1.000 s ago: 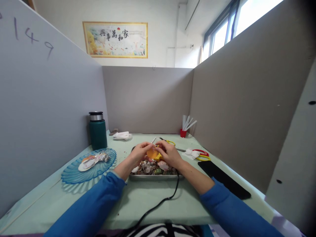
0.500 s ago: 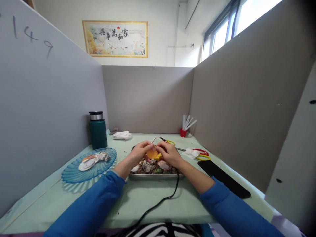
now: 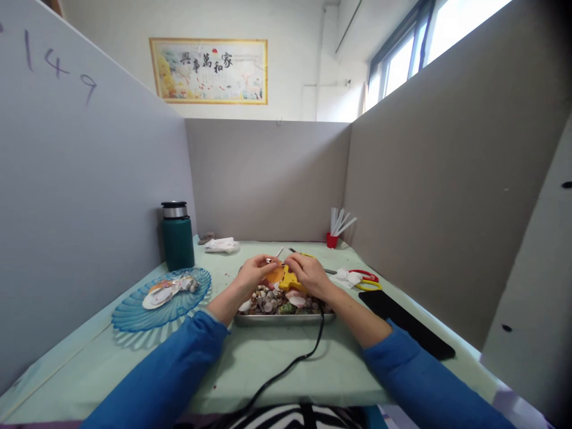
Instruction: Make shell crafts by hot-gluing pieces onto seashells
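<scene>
Both hands meet above a metal tray [image 3: 268,320] filled with several small shells and stones. My left hand [image 3: 252,275] pinches an orange shell [image 3: 276,274] by its edge. My right hand [image 3: 308,274] is closed round a yellow glue gun [image 3: 289,280], whose black cord [image 3: 286,369] runs toward me across the table. The gun's tip lies against the orange shell. A thin white stick [image 3: 279,252] pokes up between the two hands.
A blue glass plate [image 3: 134,313] with shells lies at left, a green flask [image 3: 177,236] behind it. Scissors with red and yellow handles [image 3: 364,279], a red cup of white sticks [image 3: 333,237], a black flat object [image 3: 404,325] and crumpled tissue [image 3: 220,245] lie around. Grey partitions enclose the table.
The right hand has shifted slightly up and right, exposing more of the yellow glue gun. The orange shell has turned a little in the left hand.
</scene>
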Demonstrator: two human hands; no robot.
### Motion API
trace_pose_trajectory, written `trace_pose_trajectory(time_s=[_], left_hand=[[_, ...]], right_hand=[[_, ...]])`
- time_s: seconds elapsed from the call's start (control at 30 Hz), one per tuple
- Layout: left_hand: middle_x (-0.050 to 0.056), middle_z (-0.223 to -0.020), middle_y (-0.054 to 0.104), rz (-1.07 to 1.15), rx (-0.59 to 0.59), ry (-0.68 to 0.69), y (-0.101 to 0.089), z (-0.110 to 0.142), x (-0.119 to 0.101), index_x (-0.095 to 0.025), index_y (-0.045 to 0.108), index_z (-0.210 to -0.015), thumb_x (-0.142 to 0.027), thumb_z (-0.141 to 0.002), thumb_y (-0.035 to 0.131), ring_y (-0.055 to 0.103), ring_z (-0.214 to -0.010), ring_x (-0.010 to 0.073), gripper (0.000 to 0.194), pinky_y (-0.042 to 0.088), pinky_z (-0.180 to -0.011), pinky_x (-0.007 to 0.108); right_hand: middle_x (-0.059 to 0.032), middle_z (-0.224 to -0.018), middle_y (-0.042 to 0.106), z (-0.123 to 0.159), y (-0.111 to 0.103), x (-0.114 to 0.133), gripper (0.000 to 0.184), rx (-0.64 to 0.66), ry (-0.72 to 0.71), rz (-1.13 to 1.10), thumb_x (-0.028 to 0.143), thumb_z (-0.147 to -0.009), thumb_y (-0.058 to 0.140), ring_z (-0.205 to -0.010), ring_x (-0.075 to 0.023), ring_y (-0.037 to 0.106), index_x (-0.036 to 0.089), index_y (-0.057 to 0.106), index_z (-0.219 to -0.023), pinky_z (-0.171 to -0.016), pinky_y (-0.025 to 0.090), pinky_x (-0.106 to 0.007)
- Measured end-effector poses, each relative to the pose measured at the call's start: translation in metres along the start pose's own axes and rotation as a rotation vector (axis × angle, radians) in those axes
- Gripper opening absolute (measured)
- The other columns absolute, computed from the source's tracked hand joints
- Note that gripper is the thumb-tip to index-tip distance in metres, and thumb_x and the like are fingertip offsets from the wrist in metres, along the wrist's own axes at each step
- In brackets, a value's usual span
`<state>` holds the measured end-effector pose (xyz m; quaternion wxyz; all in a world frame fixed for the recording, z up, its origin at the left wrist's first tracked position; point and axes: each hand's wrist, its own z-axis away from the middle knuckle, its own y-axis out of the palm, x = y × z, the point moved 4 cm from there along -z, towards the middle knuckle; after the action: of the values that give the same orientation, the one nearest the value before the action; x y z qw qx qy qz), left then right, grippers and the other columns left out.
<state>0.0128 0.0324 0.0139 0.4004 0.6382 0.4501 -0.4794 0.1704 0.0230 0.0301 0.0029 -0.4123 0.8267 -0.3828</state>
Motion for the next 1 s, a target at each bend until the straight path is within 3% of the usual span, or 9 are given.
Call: trace_pose_trajectory(time_s=[0.17,0.33,0.47,0.57,0.7,0.77,0.83,0.9,1.0], left_hand=[[0.008,-0.088,0.063,0.03,-0.092,-0.019,-0.008,-0.004,0.004,-0.012,0.058,-0.09,-0.026,-0.066,0.071,0.061,-0.066,0.0133,0.032,0.049,-0.041,0.019],[0.008,-0.09,0.063,0.08,-0.106,-0.04,-0.009,-0.003,0.003,-0.016,0.051,-0.094,-0.03,-0.07,0.067,0.064,-0.071,0.0179,0.032,0.051,-0.041,0.022],[0.009,-0.09,0.062,0.146,-0.111,-0.064,-0.01,-0.004,0.002,-0.017,0.047,-0.094,-0.025,-0.072,0.064,0.066,-0.074,0.0208,0.029,0.05,-0.04,0.022],[0.008,-0.085,0.062,0.18,-0.173,-0.071,-0.013,-0.005,0.002,-0.016,0.047,-0.093,-0.018,-0.073,0.061,0.066,-0.072,0.0201,0.025,0.05,-0.042,0.022],[0.008,-0.081,0.062,0.228,-0.208,-0.077,-0.014,-0.005,0.0,-0.015,0.047,-0.092,-0.012,-0.075,0.057,0.065,-0.072,0.0194,0.02,0.051,-0.045,0.023],[0.008,-0.082,0.063,0.249,-0.181,-0.068,-0.013,-0.004,-0.001,-0.015,0.047,-0.091,-0.012,-0.076,0.056,0.066,-0.075,0.0201,0.018,0.053,-0.048,0.026],[0.009,-0.083,0.063,0.256,-0.145,-0.058,-0.011,-0.004,-0.001,-0.015,0.047,-0.091,-0.012,-0.076,0.057,0.066,-0.077,0.0209,0.018,0.054,-0.05,0.027],[0.01,-0.084,0.064,0.245,-0.125,-0.054,-0.011,-0.004,0.0,-0.014,0.048,-0.092,-0.015,-0.076,0.059,0.066,-0.078,0.0212,0.019,0.054,-0.051,0.027],[0.011,-0.085,0.064,0.204,-0.127,-0.044,-0.012,-0.005,0.001,-0.013,0.051,-0.092,-0.018,-0.074,0.062,0.066,-0.077,0.0212,0.022,0.054,-0.051,0.026]], right_hand=[[-0.0022,-0.069,0.065,-0.009,-0.019,-0.023,0.025,0.106,0.121,0.222,0.042,-0.082,0.052,-0.062,-0.0142,0.055,0.02,0.063,-0.075,-0.053,0.03,-0.023],[-0.006,-0.073,0.066,0.003,0.001,-0.032,0.031,0.396,0.141,0.4,0.046,-0.065,0.067,-0.061,-0.0181,0.056,0.021,0.063,-0.083,-0.05,0.029,-0.024],[-0.0095,-0.076,0.065,0.01,0.013,-0.032,0.03,0.44,0.139,0.405,0.042,-0.069,0.064,-0.064,-0.0202,0.057,0.018,0.06,-0.085,-0.052,0.032,-0.025],[-0.006,-0.071,0.062,0.004,0.006,-0.036,0.022,0.396,0.195,0.198,0.038,-0.078,0.054,-0.062,-0.0158,0.055,0.017,0.058,-0.08,-0.054,0.034,-0.024],[0.0001,-0.063,0.055,-0.006,-0.008,-0.039,0.03,0.213,0.441,-0.47,0.045,-0.083,0.044,-0.051,-0.0106,0.049,0.017,0.051,-0.091,-0.05,0.038,-0.022],[0.0003,-0.073,0.054,-0.009,-0.014,-0.033,0.034,0.073,0.447,-0.856,0.048,-0.081,0.048,-0.057,-0.0098,0.051,0.019,0.047,-0.099,-0.052,0.041,-0.021],[0.0013,-0.075,0.052,-0.01,-0.016,-0.023,0.036,0.023,0.402,-1.076,0.051,-0.078,0.053,-0.057,-0.0082,0.049,0.02,0.047,-0.095,-0.051,0.041,-0.02],[0.0035,-0.067,0.049,-0.008,-0.014,-0.017,0.04,0.027,0.382,-1.11,0.052,-0.075,0.056,-0.051,-0.0067,0.045,0.019,0.049,-0.097,-0.047,0.037,-0.018],[0.0075,-0.049,0.041,-0.004,-0.006,-0.012,0.044,0.077,0.378,-0.934,0.051,-0.071,0.062,-0.041,-0.0061,0.037,0.015,0.054,-0.095,-0.04,0.029,-0.018]])
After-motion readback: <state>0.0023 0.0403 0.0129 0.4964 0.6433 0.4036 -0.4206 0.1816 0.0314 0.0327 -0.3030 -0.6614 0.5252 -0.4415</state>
